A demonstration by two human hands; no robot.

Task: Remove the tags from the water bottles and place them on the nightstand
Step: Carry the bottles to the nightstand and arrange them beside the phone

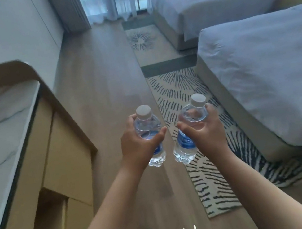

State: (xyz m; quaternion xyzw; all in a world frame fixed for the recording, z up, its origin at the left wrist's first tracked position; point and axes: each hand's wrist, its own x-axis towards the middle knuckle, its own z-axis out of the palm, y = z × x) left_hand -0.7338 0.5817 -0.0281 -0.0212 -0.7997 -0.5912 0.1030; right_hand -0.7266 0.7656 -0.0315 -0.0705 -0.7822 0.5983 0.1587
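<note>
Carrying one bottle (150,134) in my left hand (138,146), another bottle (188,138) in my right hand (207,132), fingers wrapped round each. No tags show. Nightstand unseen, placing remains.

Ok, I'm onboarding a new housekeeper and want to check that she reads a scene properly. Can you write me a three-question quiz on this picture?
1. True or false: each hand holds its own water bottle.
2. What lies under the right bottle: A) bare tile, B) a patterned rug, C) a bed?
3. Fill in: both bottles have their white ___ on.

Key
1. True: the left hand grips the left bottle, the right hand the right bottle.
2. B, the patterned rug.
3. Caps.
</note>
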